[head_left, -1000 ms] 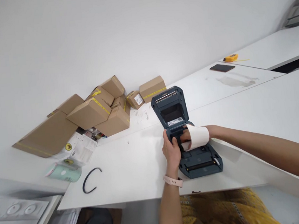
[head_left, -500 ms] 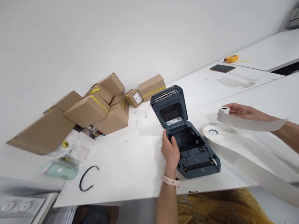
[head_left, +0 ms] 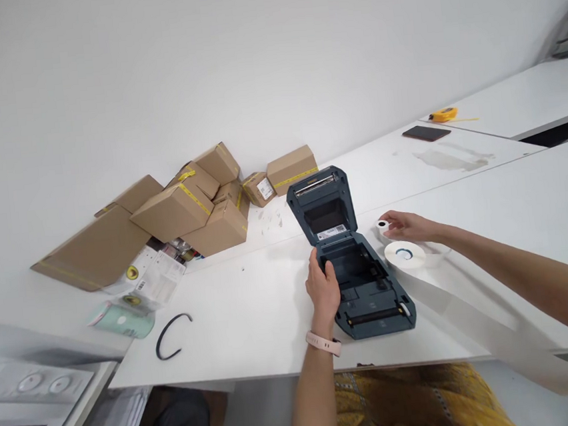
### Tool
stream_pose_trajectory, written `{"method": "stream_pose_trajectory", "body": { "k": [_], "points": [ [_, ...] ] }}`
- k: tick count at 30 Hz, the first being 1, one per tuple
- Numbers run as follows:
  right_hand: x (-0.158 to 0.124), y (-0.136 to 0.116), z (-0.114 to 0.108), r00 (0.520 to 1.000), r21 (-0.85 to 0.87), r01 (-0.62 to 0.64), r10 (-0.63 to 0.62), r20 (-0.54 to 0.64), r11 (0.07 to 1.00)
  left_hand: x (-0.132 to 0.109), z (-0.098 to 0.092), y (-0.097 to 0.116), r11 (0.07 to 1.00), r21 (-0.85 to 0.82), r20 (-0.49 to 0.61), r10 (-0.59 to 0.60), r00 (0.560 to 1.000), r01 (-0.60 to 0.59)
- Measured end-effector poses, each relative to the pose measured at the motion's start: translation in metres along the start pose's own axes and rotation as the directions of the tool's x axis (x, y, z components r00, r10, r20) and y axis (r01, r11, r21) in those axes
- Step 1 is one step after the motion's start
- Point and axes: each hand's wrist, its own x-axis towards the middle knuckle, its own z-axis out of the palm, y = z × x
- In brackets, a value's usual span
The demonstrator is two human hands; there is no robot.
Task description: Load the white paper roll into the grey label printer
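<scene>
A dark blue label printer (head_left: 357, 273) sits open on the white table (head_left: 244, 317), lid tilted back, its roll bay empty. My left hand (head_left: 323, 288) grips the printer's left side. My right hand (head_left: 406, 225) rests on the table just right of the printer, fingers closed on a small white paper core (head_left: 382, 226). A flat white paper roll (head_left: 404, 253) lies beside it, and a long white paper strip (head_left: 474, 308) trails from it toward the table's near right edge.
Several cardboard boxes (head_left: 183, 209) are piled at the back left against the wall. A mint green roll (head_left: 123, 320), leaflets (head_left: 157, 282) and a black curved band (head_left: 172, 336) lie at the left. A dark phone (head_left: 426, 133) and yellow tape measure (head_left: 443, 114) lie far right.
My right hand lifted the paper roll out of the printer, swung it right with the strip unrolling, then came back and now sits by the printer on the small core.
</scene>
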Motion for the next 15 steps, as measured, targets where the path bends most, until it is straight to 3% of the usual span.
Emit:
{"method": "stream_pose_trajectory", "body": {
  "k": [4, 7, 9, 11, 13, 15],
  "points": [
    [0.001, -0.003, -0.012, 0.999, 0.045, 0.017, -0.016, -0.031, 0.999, 0.0, 0.0, -0.001, 1.0, -0.009, -0.007, 0.023, 1.0, -0.023],
    [-0.018, -0.008, -0.033, 0.997, 0.064, 0.039, -0.035, -0.07, 0.997, 0.001, 0.0, -0.001, 0.999, -0.018, -0.004, 0.034, 0.999, -0.034],
    [-0.038, -0.012, -0.045, 0.997, 0.094, 0.071, -0.073, 0.017, 0.993, 0.001, 0.0, -0.001, 0.999, -0.017, -0.002, 0.041, 0.999, -0.041],
    [-0.058, -0.018, -0.049, 0.979, 0.103, 0.091, -0.108, 0.176, 0.991, 0.001, 0.0, -0.001, 0.999, -0.012, -0.006, 0.041, 0.999, -0.041],
    [-0.072, -0.024, -0.046, 0.945, 0.059, 0.098, -0.112, 0.306, 0.993, 0.001, 0.0, -0.001, 0.999, -0.009, -0.009, 0.038, 0.999, -0.038],
    [-0.078, -0.028, -0.038, 0.931, 0.0, 0.122, -0.114, 0.348, 0.993, 0.001, 0.001, -0.002, 0.999, -0.013, -0.012, 0.042, 0.999, -0.042]
  ]
}}
